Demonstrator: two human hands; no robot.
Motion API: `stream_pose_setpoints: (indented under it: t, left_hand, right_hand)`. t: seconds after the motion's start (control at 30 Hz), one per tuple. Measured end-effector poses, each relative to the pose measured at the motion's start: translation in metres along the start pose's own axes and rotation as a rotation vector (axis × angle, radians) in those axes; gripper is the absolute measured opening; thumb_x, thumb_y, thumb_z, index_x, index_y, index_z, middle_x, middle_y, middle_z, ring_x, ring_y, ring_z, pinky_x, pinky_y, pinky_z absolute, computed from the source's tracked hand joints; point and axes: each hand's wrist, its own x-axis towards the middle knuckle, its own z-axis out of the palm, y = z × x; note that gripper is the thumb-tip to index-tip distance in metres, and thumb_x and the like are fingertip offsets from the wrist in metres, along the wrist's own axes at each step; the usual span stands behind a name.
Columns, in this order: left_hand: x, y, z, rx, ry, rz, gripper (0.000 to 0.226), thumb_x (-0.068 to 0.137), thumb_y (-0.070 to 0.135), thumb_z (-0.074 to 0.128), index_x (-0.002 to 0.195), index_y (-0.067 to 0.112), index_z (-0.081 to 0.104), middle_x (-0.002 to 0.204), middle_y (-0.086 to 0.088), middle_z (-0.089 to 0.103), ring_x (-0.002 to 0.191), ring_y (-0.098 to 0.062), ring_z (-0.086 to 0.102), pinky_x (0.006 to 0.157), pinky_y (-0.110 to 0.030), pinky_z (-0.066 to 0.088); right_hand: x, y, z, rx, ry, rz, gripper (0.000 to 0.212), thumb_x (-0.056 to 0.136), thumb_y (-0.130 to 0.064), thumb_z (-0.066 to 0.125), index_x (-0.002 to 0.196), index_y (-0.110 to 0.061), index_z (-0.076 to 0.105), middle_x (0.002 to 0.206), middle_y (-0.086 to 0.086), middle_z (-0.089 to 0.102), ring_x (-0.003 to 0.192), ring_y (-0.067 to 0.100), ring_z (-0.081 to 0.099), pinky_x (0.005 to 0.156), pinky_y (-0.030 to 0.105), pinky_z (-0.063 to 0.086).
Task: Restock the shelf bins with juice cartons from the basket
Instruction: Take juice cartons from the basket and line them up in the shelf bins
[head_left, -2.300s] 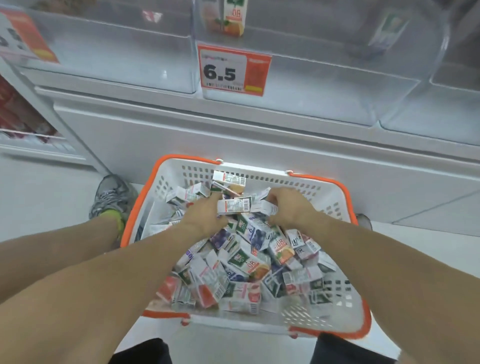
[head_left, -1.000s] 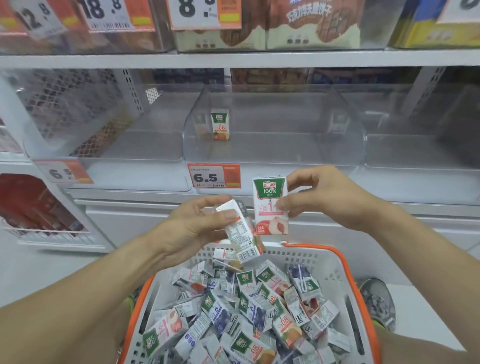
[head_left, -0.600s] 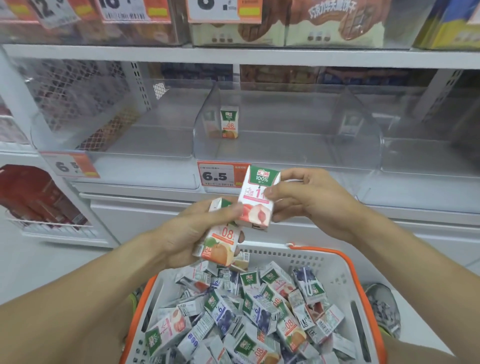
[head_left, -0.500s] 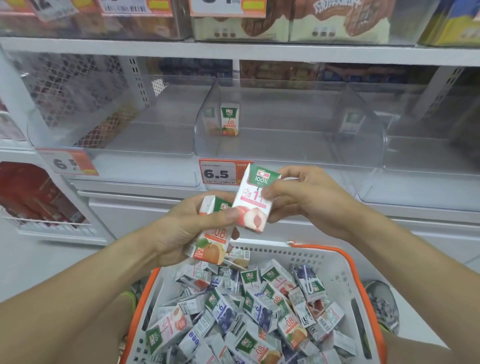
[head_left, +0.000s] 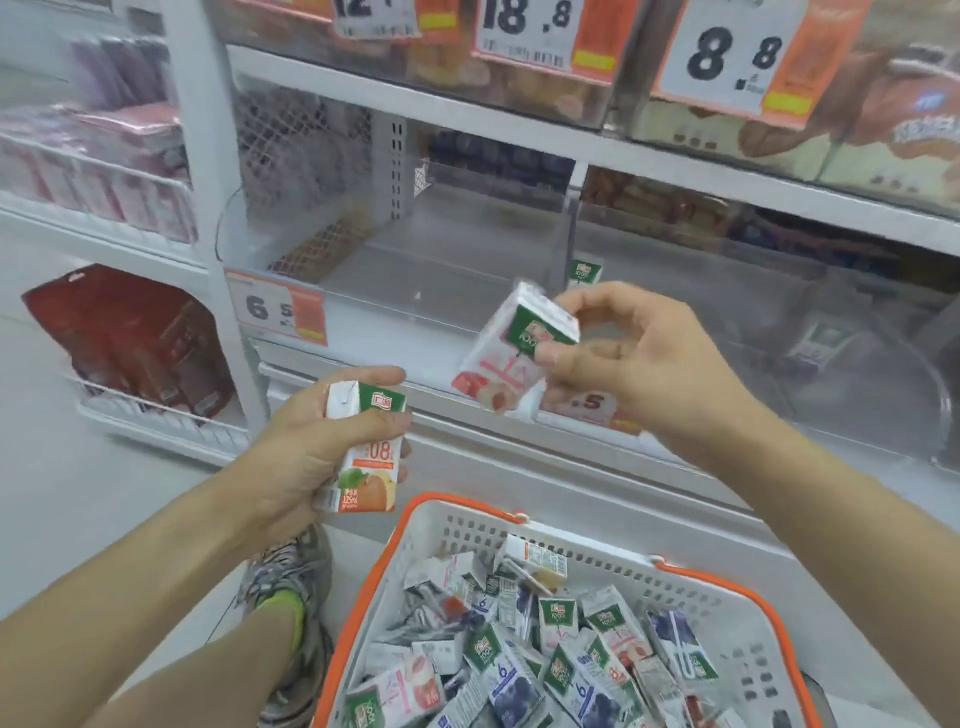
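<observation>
My left hand (head_left: 306, 457) grips an upright orange juice carton (head_left: 366, 467) at the lower left of the shelf front. My right hand (head_left: 639, 364) holds a tilted peach juice carton (head_left: 506, 358) by its green top, in front of the clear shelf bins. The left clear bin (head_left: 426, 270) looks bare. One carton (head_left: 584, 273) stands in the middle bin, partly hidden behind my right hand. Below, a white basket with an orange rim (head_left: 363, 613) holds several mixed juice cartons (head_left: 545, 654).
Price tags 6.5 (head_left: 278, 309) and 8.8 (head_left: 727, 52) hang on the shelf fronts. Boxed goods fill the upper shelf (head_left: 857, 140). Red packs (head_left: 130, 338) sit on a low rack at left. My shoe (head_left: 291, 577) rests beside the basket.
The view swung left and nearer to the shelf. My hands moved apart: the left one lowered with the orange carton, the right one tipped the peach carton sideways toward the left bin.
</observation>
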Motion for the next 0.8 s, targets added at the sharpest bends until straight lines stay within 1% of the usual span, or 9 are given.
stream_pose_setpoints:
  t: [0.2, 0.33, 0.4, 0.47, 0.53, 0.6, 0.63, 0.7, 0.8]
  left_hand:
    - [0.019, 0.012, 0.003, 0.154, 0.039, 0.131, 0.047, 0.082, -0.006, 0.07, 0.113, 0.03, 0.066, 0.098, -0.021, 0.071, 0.074, -0.03, 0.068, 0.074, -0.054, 0.059]
    - [0.031, 0.007, -0.01, 0.139, 0.068, 0.101, 0.046, 0.081, -0.006, 0.068, 0.111, 0.029, 0.066, 0.094, -0.023, 0.071, 0.07, -0.029, 0.068, 0.071, -0.048, 0.06]
    - [0.037, 0.004, -0.018, 0.087, 0.074, 0.069, 0.044, 0.082, -0.008, 0.067, 0.11, 0.026, 0.067, 0.096, -0.024, 0.071, 0.068, -0.027, 0.067, 0.062, -0.04, 0.062]
    - [0.042, 0.0, -0.027, 0.054, 0.06, 0.046, 0.043, 0.081, -0.007, 0.067, 0.108, 0.026, 0.067, 0.099, -0.024, 0.07, 0.068, -0.027, 0.067, 0.059, -0.034, 0.059]
    - [0.047, -0.003, -0.036, 0.039, 0.05, 0.028, 0.042, 0.082, -0.005, 0.069, 0.109, 0.028, 0.067, 0.099, -0.022, 0.07, 0.07, -0.027, 0.068, 0.063, -0.036, 0.061]
    - [0.052, -0.002, -0.043, 0.05, 0.053, 0.028, 0.041, 0.082, 0.0, 0.072, 0.11, 0.03, 0.067, 0.098, -0.019, 0.072, 0.075, -0.029, 0.071, 0.069, -0.042, 0.062]
    - [0.053, -0.001, -0.045, 0.057, 0.049, 0.032, 0.04, 0.083, 0.003, 0.073, 0.111, 0.03, 0.067, 0.098, -0.018, 0.072, 0.08, -0.031, 0.072, 0.072, -0.044, 0.062]
    - [0.051, 0.001, -0.045, 0.046, 0.046, 0.037, 0.038, 0.082, 0.007, 0.076, 0.112, 0.029, 0.068, 0.099, -0.018, 0.072, 0.085, -0.032, 0.073, 0.074, -0.045, 0.062]
    - [0.044, 0.002, -0.039, -0.016, 0.05, 0.003, 0.034, 0.084, 0.008, 0.076, 0.112, 0.024, 0.069, 0.092, -0.016, 0.069, 0.077, -0.027, 0.071, 0.077, -0.05, 0.06]
  right_hand:
    - [0.142, -0.02, 0.081, -0.188, 0.121, -0.154, 0.027, 0.083, -0.003, 0.077, 0.103, -0.006, 0.059, 0.101, 0.007, 0.064, 0.073, 0.025, 0.073, 0.065, 0.038, 0.063]
    - [0.268, 0.016, 0.121, -0.312, 0.134, 0.005, 0.031, 0.078, -0.012, 0.082, 0.092, -0.02, 0.056, 0.109, 0.005, 0.064, 0.096, 0.026, 0.069, 0.076, 0.043, 0.062]
    - [0.323, 0.045, 0.131, -0.393, 0.114, 0.089, 0.034, 0.077, -0.016, 0.083, 0.101, -0.02, 0.059, 0.117, 0.001, 0.061, 0.104, 0.024, 0.067, 0.081, 0.041, 0.061]
    - [0.37, 0.071, 0.138, -0.359, 0.129, 0.148, 0.037, 0.079, -0.015, 0.081, 0.11, -0.016, 0.06, 0.117, 0.002, 0.062, 0.101, 0.025, 0.068, 0.082, 0.041, 0.061]
    - [0.401, 0.094, 0.143, -0.5, 0.177, 0.106, 0.022, 0.084, -0.014, 0.074, 0.099, -0.017, 0.059, 0.103, 0.003, 0.062, 0.091, 0.021, 0.065, 0.073, 0.038, 0.06]
    - [0.413, 0.099, 0.149, -0.582, 0.173, 0.077, 0.021, 0.08, -0.019, 0.073, 0.096, -0.021, 0.059, 0.099, 0.001, 0.062, 0.088, 0.018, 0.063, 0.074, 0.033, 0.058]
    - [0.413, 0.098, 0.148, -0.506, 0.196, 0.093, 0.031, 0.074, -0.022, 0.076, 0.102, -0.02, 0.062, 0.107, 0.004, 0.065, 0.094, 0.02, 0.065, 0.082, 0.033, 0.058]
    - [0.392, 0.083, 0.141, -0.656, 0.217, 0.024, 0.047, 0.072, -0.024, 0.073, 0.118, -0.015, 0.065, 0.122, 0.006, 0.066, 0.108, 0.024, 0.066, 0.088, 0.028, 0.052]
    - [0.32, 0.039, 0.123, -0.621, 0.126, -0.038, 0.026, 0.079, -0.009, 0.065, 0.105, -0.013, 0.07, 0.101, 0.004, 0.068, 0.09, 0.015, 0.066, 0.078, 0.027, 0.053]
